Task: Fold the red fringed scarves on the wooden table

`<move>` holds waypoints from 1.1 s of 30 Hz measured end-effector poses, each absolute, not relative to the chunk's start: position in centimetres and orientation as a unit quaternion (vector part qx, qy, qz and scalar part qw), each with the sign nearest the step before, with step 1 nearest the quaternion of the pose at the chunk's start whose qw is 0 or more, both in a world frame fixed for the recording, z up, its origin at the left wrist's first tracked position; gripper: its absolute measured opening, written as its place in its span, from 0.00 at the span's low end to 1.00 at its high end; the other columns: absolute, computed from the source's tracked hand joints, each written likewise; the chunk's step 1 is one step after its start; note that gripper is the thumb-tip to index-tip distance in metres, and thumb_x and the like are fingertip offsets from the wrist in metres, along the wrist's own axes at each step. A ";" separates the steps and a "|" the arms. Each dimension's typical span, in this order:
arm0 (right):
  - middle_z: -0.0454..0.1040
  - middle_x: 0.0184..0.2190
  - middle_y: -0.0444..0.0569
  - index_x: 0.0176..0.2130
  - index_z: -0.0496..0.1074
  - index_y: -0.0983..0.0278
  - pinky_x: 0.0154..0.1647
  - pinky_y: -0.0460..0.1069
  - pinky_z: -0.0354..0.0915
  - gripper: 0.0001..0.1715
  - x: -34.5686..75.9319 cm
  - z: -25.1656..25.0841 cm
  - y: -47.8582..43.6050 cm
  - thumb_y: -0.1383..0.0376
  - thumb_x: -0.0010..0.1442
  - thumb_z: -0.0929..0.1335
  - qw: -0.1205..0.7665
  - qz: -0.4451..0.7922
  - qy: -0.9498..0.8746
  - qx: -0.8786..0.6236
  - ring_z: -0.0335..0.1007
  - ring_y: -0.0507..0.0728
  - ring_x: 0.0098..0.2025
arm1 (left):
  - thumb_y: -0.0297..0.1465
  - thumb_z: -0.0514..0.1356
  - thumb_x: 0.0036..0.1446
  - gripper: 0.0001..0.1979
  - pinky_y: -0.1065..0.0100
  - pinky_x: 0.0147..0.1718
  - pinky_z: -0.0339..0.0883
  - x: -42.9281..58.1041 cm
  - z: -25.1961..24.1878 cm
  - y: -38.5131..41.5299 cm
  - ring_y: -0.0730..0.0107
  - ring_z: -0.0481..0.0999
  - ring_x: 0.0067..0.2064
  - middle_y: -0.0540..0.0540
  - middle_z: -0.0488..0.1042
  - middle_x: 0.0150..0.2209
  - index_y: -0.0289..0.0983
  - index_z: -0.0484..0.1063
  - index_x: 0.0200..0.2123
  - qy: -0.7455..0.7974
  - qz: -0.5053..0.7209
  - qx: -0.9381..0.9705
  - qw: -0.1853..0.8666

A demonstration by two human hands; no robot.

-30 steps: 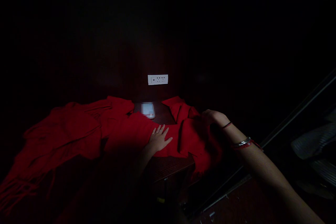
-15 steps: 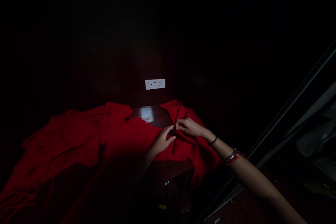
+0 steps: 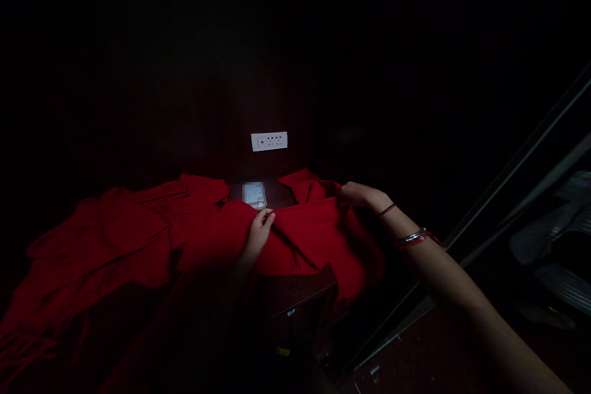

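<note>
Two hands are on one red cloth (image 3: 305, 234), which lies draped over a small dark wooden table (image 3: 302, 290) and trails off to the left in loose folds, ending in a fringe (image 3: 21, 345) low at the left edge of the view. The left hand (image 3: 258, 229) sits at the near middle of the cloth with its fingers curled shut around a raised fold. The right hand (image 3: 362, 194), with bangles (image 3: 412, 236) on its wrist, lies on the far right edge of the cloth with its fingers bent down over it; in this dim light I cannot tell whether they pinch the edge or only press on it. Just beyond the left hand a small white thing (image 3: 254, 194) lies on the bare tabletop, and a white socket plate (image 3: 269, 141) sits on the wall above. The cloth looks soft, limp and light, likely woollen and not slippery, so it would sag and bunch wherever it is unsupported. An edge or corner seems the best place to grip it, with the hands well apart.
</note>
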State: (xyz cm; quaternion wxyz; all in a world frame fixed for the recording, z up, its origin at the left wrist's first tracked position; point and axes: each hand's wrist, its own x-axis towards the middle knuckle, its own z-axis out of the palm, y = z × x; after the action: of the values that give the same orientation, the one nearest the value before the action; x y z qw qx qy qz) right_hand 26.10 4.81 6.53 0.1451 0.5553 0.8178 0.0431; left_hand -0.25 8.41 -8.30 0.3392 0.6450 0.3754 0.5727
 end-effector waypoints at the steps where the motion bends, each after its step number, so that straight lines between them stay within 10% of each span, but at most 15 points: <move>1: 0.73 0.30 0.50 0.34 0.72 0.66 0.25 0.43 0.55 0.10 26.4 7.4 4.8 0.66 0.51 0.64 0.150 0.056 0.810 0.564 0.67 0.52 0.29 | 0.33 0.53 0.47 0.06 0.70 0.32 0.62 -0.3 -8.5 8.6 0.70 0.68 0.30 0.50 0.67 0.26 0.36 0.65 0.25 0.389 0.581 0.635 0.329; 22: 0.69 0.31 0.50 0.39 0.68 0.71 0.32 0.44 0.53 0.23 26.5 20.3 1.8 0.55 0.57 0.58 -0.085 0.258 0.791 0.548 0.62 0.50 0.33 | 0.35 0.51 0.49 0.08 0.68 0.37 0.61 -2.2 -7.8 8.8 0.70 0.67 0.33 0.50 0.67 0.28 0.37 0.64 0.27 0.497 0.640 0.545 0.214; 33: 0.62 0.46 0.61 0.47 0.63 0.67 0.45 0.59 0.53 0.18 23.0 4.3 8.2 0.67 0.56 0.60 0.011 0.170 0.776 0.608 0.55 0.64 0.48 | 0.34 0.52 0.51 0.13 0.62 0.40 0.58 -2.0 -5.9 5.8 0.60 0.64 0.42 0.41 0.64 0.40 0.36 0.65 0.40 0.557 0.392 0.731 -0.034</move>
State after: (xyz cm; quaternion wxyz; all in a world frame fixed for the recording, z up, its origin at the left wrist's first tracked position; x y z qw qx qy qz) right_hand 22.98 8.18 4.33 0.0115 0.6078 0.7756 0.1698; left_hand -1.99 5.83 -5.86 -0.0343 0.7314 0.5571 0.3917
